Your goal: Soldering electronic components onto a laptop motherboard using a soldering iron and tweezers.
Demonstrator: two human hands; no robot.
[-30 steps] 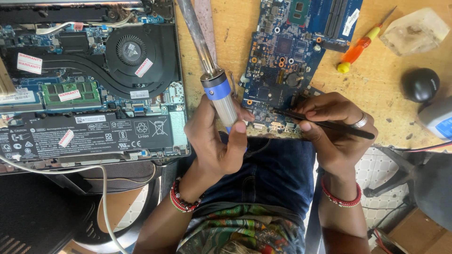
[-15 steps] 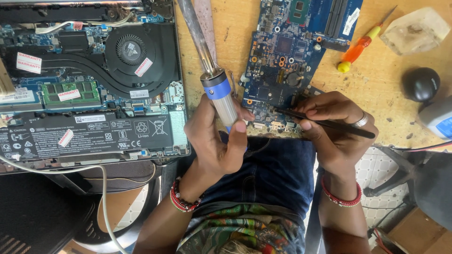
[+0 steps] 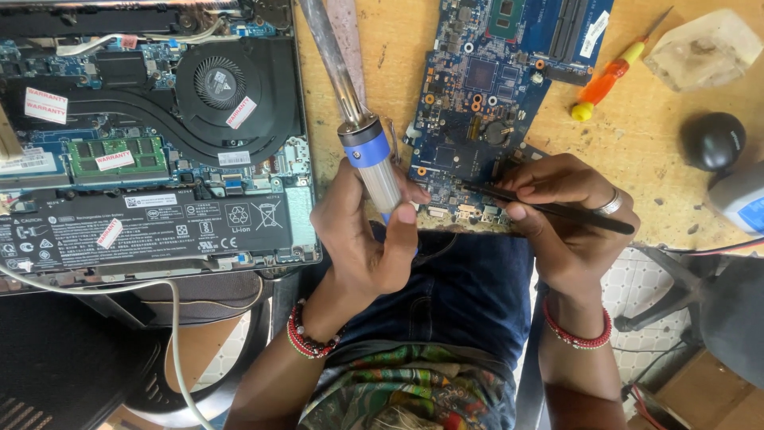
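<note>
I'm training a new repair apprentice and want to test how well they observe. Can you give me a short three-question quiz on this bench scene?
1. True or false: the left hand holds a soldering iron with a blue collar.
2. What does the right hand hold? A) orange screwdriver B) thin black tool C) black mouse
3. Fill in: the tip of the black tool touches the blue ____.

Key
1. True.
2. B; the orange screwdriver lies untouched on the wooden bench.
3. Circuit board, near its lower edge.

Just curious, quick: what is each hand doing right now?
Left hand: closed around blue-collared soldering iron.
Right hand: closed on thin black tweezers.
</note>
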